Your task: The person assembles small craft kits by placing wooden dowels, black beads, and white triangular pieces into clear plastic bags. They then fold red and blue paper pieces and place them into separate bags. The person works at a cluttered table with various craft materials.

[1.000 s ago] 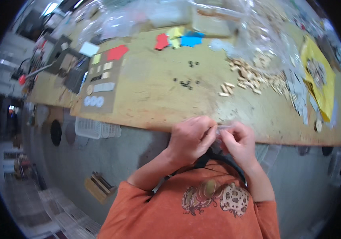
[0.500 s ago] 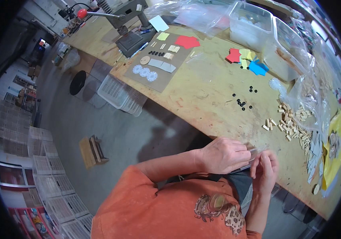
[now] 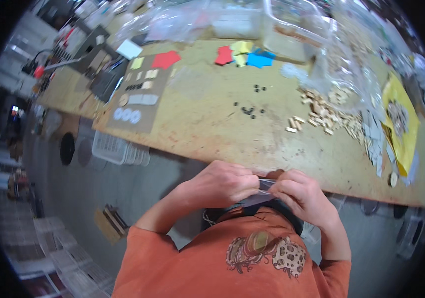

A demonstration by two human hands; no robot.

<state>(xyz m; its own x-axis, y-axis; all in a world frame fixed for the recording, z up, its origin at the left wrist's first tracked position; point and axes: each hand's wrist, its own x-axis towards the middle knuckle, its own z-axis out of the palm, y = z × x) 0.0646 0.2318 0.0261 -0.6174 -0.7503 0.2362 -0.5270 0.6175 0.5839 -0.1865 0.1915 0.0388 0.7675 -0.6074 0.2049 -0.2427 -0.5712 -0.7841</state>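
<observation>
Close to my body, at the table's front edge, my left hand point(image 3: 228, 183) pinches one side of a clear plastic bag point(image 3: 263, 190). My right hand point(image 3: 299, 192) grips the opposite side, thumb and fingers closed on the film. Between the two hands the bag's upper edge stretches taut, and its lower part hangs toward my waist. Whether anything lies inside cannot be made out. Beyond the hands, small black rings point(image 3: 248, 110) lie scattered on the wooden table point(image 3: 197, 134). A pile of small wooden blocks point(image 3: 322, 111) sits to the right.
At left, a brown board point(image 3: 149, 119) bears sorted pieces beside a lever press point(image 3: 105, 82). Red, yellow and blue cut pieces point(image 3: 260, 58) lie at the back, before clear tubs point(image 3: 292, 42). Grey strips point(image 3: 373, 139) and a yellow bag point(image 3: 401, 126) are far right.
My view has turned, so the table sits straighter before me. My hands have come level, and the right one now pinches the bag's edge opposite the left.
</observation>
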